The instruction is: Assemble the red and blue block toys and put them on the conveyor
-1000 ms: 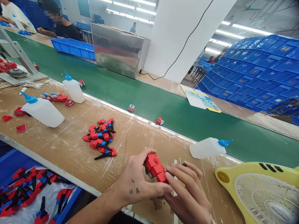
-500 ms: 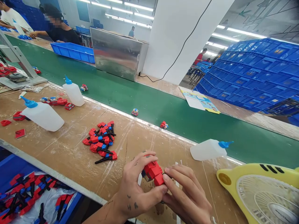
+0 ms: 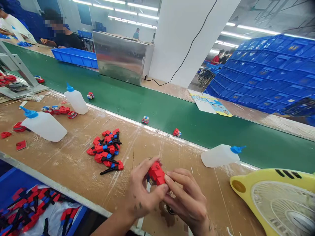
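Note:
Between my hands is a red plastic toy piece (image 3: 157, 172) with some dark and pale parts on its underside. My left hand (image 3: 145, 188) is closed around it, thumb along the near side and fingers over the far side. My right hand (image 3: 188, 193) pinches the piece's right end with thumb and forefinger. Whether a smaller part sits in that pinch is hidden. Left of my hands, a pile of red toy parts (image 3: 107, 148) with blue bits and black rods lies on the brown work table (image 3: 137, 144).
White squeeze bottles with blue nozzles (image 3: 45, 126) stand at left; another bottle (image 3: 219, 155) lies at right near a yellow fan (image 3: 275, 196). A blue bin (image 3: 81, 213) of parts is lower left. Beyond runs a green conveyor belt (image 3: 118, 95) carrying small toy pieces (image 3: 176, 132). Co-workers sit across it.
Both hands have shifted slightly up and left with the red piece still held, and the right fingers are more curled. Toy pieces on the belt have moved a little to the right.

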The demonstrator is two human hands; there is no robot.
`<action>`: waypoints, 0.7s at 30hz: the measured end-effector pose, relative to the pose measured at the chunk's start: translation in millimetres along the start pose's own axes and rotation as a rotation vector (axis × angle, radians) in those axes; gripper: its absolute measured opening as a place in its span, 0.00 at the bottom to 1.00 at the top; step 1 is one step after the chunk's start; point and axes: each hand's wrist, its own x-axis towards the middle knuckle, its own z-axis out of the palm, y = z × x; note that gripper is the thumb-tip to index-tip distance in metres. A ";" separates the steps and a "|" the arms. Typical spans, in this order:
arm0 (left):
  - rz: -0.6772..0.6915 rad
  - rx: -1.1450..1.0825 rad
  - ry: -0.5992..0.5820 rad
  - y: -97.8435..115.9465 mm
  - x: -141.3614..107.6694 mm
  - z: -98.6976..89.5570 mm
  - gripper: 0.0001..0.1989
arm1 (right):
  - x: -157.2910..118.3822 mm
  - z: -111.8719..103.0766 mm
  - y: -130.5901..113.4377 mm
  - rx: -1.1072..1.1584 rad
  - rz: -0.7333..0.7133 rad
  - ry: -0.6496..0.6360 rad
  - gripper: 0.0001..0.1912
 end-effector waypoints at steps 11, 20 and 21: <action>-0.308 0.177 0.014 -113.5 95.1 5.5 0.26 | 8.5 -7.6 204.8 -0.401 0.694 -0.026 0.18; -0.313 0.169 0.001 -117.2 89.8 6.4 0.26 | 25.2 35.9 308.6 -0.328 0.776 -0.248 0.21; -0.310 0.168 -0.008 -118.2 90.2 6.3 0.27 | 32.6 45.6 307.9 -0.299 0.757 -0.261 0.23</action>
